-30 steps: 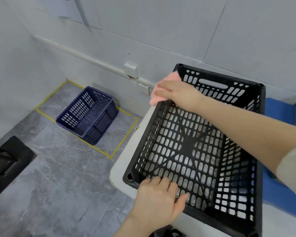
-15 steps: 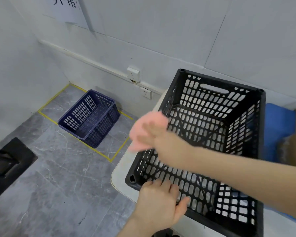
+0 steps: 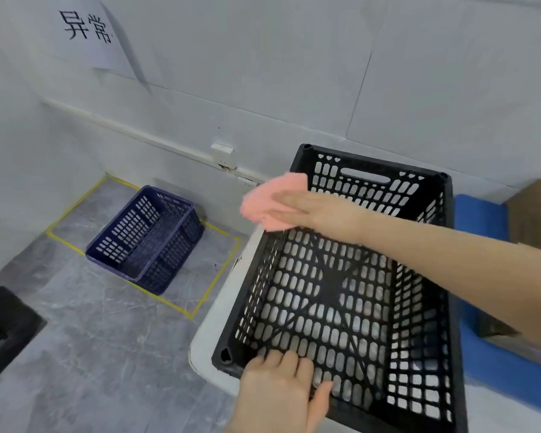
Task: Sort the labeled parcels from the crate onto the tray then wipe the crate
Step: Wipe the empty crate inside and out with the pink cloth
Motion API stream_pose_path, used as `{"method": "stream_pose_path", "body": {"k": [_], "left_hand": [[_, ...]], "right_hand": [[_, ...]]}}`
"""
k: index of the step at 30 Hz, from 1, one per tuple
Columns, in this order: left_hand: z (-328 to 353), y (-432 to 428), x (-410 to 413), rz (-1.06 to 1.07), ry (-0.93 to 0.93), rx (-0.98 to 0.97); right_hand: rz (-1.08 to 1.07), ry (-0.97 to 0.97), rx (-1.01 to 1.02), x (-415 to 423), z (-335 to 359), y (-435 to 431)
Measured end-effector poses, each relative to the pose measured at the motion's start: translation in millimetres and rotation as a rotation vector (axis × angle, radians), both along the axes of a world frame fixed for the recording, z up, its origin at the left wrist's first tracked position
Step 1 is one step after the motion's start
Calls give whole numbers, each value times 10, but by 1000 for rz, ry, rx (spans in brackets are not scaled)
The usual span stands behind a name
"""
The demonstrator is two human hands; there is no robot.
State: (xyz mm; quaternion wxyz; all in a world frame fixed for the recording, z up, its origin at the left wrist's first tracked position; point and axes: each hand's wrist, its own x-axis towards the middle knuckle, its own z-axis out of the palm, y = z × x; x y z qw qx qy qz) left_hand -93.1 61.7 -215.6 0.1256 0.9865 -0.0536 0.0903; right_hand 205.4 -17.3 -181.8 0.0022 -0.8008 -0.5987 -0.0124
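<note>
**Empty crate gets its rim wiped**

The black crate point(image 3: 366, 190) sits at the left corner of the white table point(image 3: 213, 332), and nothing lies inside it; the table shows through its slotted floor. So I take the sorting as done and the wiping as the step in hand.

A pink cloth point(image 3: 269, 201) is bunched on the top of the crate's left wall, near the far corner. The right hand point(image 3: 313, 210) reaches across the open crate and lies over the cloth, its fingers straight and flat, pressing rather than pinching. I can't see where the thumb goes. A flat hand suits a stroke along the rim.

The left hand point(image 3: 278, 392) is at the near left corner, fingers bent over the near wall with the thumb spread beside them, clamped on the crate. It's likely there to keep the light crate from sliding off the table's edge under the push.

Just right of the crate is a blue tray point(image 3: 478, 220), with a brown box point(image 3: 534, 214) on it at the frame's edge. On the floor well to the left, a blue basket point(image 3: 144, 242) stands inside a yellow tape outline point(image 3: 213, 282), under a paper sign point(image 3: 88, 29) on the wall.
</note>
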Motion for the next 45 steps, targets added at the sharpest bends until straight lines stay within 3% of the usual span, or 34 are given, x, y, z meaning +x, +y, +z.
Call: {"method": "stream_pose_path", "body": {"k": [4, 6, 8, 11, 12, 15, 17, 19, 21, 23, 26, 28, 32, 38, 41, 45], "left_hand": [[0, -8, 11, -3, 83, 4], [-14, -29, 13, 7, 139, 3], [17, -38, 30, 18, 173, 8], [258, 57, 244, -14, 26, -65], [379, 119, 402, -47, -20, -67], [614, 353, 1095, -12, -136, 48], [599, 505, 1569, 101, -44, 125], [475, 621, 1840, 126, 110, 182], [315, 706, 1955, 103, 202, 223], [205, 735, 1976, 84, 219, 200], [125, 739, 1959, 86, 201, 173], [90, 745, 1952, 82, 205, 154], [65, 776, 1981, 56, 236, 142], [60, 726, 1972, 59, 267, 152], [100, 738, 1998, 99, 280, 48], [52, 772, 1999, 8, 197, 121]], "right_hand": [[-438, -123, -285, 428, 272, -91], [-469, -115, -390, 503, 238, -36], [-490, 99, -273, 383, 99, 2], [-750, 480, -67, 208, -58, -77], [-845, 626, 50, 144, -70, -115], [-1354, 1290, 681, -109, 211, -137], [-1320, 1577, 1101, -263, 410, -207], [-1173, 1562, 1493, -385, 534, -209], [-1083, 1148, 1744, -362, 512, -184], [-993, 691, 1565, -233, 318, -147], [-967, 253, 958, -55, 84, 80], [-860, 59, 681, 99, -239, 185], [-840, -33, 287, 358, -779, 261], [-745, -125, -25, 492, -1168, 156], [-749, -199, -177, 521, -1252, 106], [-562, -268, -532, 571, -1352, -36]]}}
